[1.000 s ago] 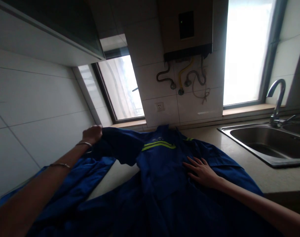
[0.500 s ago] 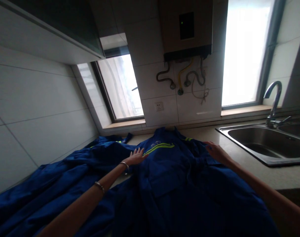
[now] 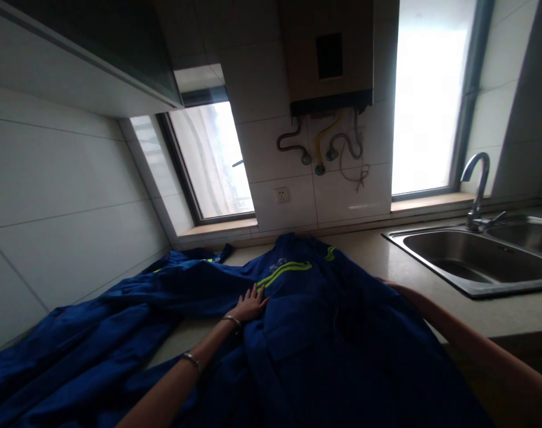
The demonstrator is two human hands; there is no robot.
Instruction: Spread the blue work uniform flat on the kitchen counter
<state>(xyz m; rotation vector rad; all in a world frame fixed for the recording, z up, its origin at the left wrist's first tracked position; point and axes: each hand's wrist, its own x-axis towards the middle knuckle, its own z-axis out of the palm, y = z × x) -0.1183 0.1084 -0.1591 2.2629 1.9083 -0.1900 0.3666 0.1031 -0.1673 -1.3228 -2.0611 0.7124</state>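
Note:
A dark blue work jacket (image 3: 298, 321) with yellow-green stripes and small lettering lies spread on the counter in front of me. My left hand (image 3: 249, 305) rests flat on its chest beside the stripes, fingers stretched out. Two bracelets circle that wrist and forearm. On the jacket's right side, my right hand (image 3: 389, 284) is at the sleeve (image 3: 360, 279). The fabric covers its fingers, so its grip is hidden. More blue clothing (image 3: 101, 333), also with bits of yellow-green, is heaped on the left.
A steel sink (image 3: 471, 255) with a curved tap (image 3: 478, 184) is set into the counter (image 3: 364, 246) on the right. Behind, a water heater (image 3: 328, 53) with pipes hangs on the tiled wall between two windows. A cabinet (image 3: 97, 59) overhangs the upper left.
My left hand has moved slightly down the jacket's chest and now lies flat. The right hand has gone behind the sleeve fabric, which now lies smoother. The view has shifted slightly.

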